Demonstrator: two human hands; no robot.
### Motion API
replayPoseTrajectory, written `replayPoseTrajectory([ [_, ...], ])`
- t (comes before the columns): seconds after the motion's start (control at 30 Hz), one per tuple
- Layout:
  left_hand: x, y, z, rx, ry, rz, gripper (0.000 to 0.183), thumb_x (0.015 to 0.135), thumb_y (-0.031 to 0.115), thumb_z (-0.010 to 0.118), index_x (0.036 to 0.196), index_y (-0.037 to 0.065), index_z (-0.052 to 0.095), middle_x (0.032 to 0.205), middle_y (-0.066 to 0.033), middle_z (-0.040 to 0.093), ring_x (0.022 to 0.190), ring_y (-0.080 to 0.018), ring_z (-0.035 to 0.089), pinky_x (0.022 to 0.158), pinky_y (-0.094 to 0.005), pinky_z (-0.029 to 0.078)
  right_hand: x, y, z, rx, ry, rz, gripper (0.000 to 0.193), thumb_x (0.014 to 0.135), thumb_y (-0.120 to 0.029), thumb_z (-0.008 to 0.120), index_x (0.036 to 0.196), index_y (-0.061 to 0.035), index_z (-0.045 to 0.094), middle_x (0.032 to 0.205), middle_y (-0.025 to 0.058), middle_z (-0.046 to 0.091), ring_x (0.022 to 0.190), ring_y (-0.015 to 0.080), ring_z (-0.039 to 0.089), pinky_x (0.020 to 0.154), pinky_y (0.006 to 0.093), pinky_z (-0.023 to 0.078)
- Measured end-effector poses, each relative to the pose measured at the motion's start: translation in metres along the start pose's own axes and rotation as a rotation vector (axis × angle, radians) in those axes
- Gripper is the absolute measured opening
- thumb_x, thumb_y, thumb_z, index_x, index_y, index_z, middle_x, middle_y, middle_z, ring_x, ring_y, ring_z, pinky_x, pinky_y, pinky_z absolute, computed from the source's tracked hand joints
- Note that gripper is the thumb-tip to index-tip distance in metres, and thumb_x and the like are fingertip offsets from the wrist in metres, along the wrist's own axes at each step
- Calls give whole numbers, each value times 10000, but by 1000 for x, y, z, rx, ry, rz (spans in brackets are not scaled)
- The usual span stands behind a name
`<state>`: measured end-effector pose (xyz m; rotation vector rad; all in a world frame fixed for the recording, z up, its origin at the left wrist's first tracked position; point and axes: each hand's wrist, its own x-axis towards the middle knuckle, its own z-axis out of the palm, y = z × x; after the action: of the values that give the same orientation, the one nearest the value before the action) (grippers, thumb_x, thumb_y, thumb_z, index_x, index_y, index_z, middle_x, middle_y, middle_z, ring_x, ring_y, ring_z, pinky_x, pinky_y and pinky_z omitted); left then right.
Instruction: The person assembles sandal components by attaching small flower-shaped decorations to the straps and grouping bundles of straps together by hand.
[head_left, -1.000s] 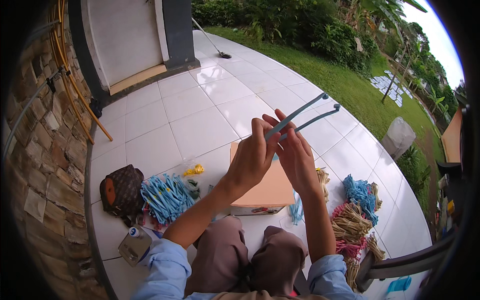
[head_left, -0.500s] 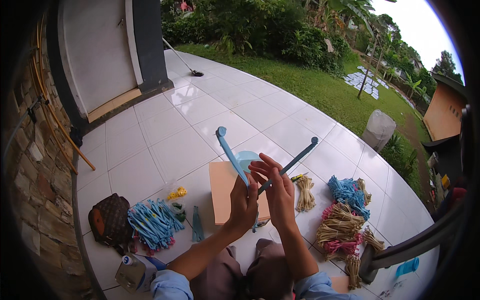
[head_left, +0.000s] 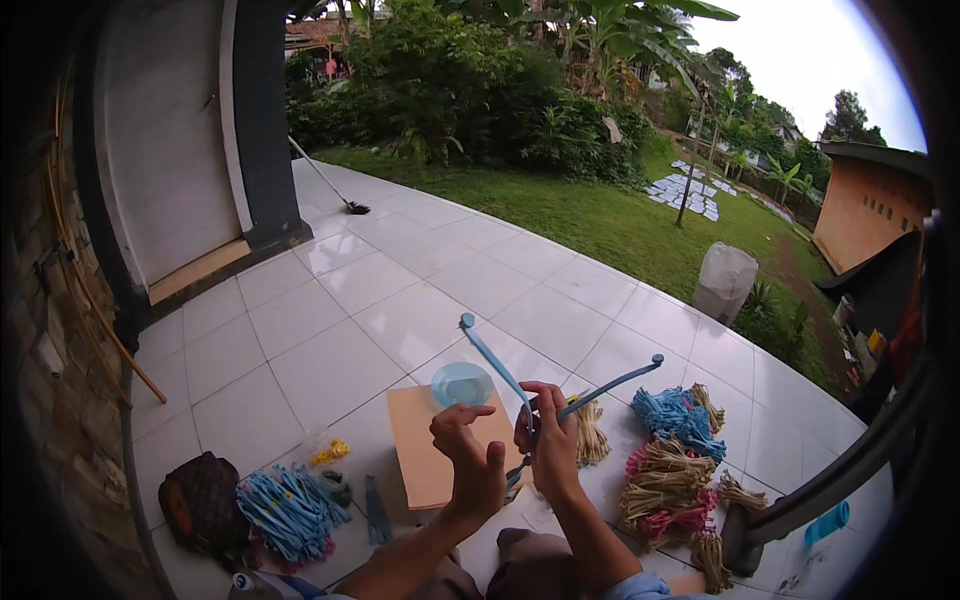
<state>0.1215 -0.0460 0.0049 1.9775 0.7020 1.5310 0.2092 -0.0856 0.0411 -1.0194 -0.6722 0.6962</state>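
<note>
My right hand [head_left: 552,440] is closed on a blue strip piece whose two long arms [head_left: 495,362] spread upward in a V, each with a small rounded end. A darker knotted-looking tail [head_left: 517,472] hangs below the fingers; the exact kind of item I cannot make out. My left hand [head_left: 472,462] is just left of it, thumb and index finger apart, holding nothing. Beneath both hands lies a peach-coloured board or box [head_left: 425,455], with a light-blue bowl [head_left: 462,385] on its far edge.
At left are a brown bag [head_left: 203,505], a pile of blue strip pieces [head_left: 290,512] and yellow bits [head_left: 330,452] in plastic. At right lie a beige bundle [head_left: 592,435], stacked beige and pink bundles [head_left: 670,480], blue bundles [head_left: 675,420] and a blue cup [head_left: 828,522].
My left hand has let go of the blue piece and moved apart to the left. The right hand now holds it alone. The view has tilted up, so the hands appear lower.
</note>
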Motion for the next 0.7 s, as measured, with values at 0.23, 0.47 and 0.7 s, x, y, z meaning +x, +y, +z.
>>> replayPoseTrajectory([
  [0.23, 71, -16, -74, -245, 677, 209, 263, 939, 290, 340, 1011, 46, 406, 976, -75, 403, 922, -166, 389, 834, -318, 321, 83, -30, -53, -719, -322, 97, 162, 916, -159, 518, 1022, -50, 573, 543, -42, 404, 469, 49, 328, 422, 226, 256],
  [0.47, 118, 0, -59, 166, -469, 377, 378, 714, 176, 737, 1041, 92, 568, 1100, -79, 532, 1097, -247, 498, 972, -404, 413, 115, -41, -55, -1025, -621, 324, 204, 859, -167, 605, 1040, -74, 596, 689, 13, 592, 553, 57, 425, 489, 224, 341],
  [0.7, 93, -68, -29, -219, -654, -154, 397, 735, 58, 706, 1111, 58, 578, 949, -66, 645, 874, -161, 641, 794, -268, 534, 121, -9, -78, -958, -788, 583, 221, 861, -221, 623, 1058, -122, 600, 640, -40, 524, 535, 17, 378, 458, 202, 271],
])
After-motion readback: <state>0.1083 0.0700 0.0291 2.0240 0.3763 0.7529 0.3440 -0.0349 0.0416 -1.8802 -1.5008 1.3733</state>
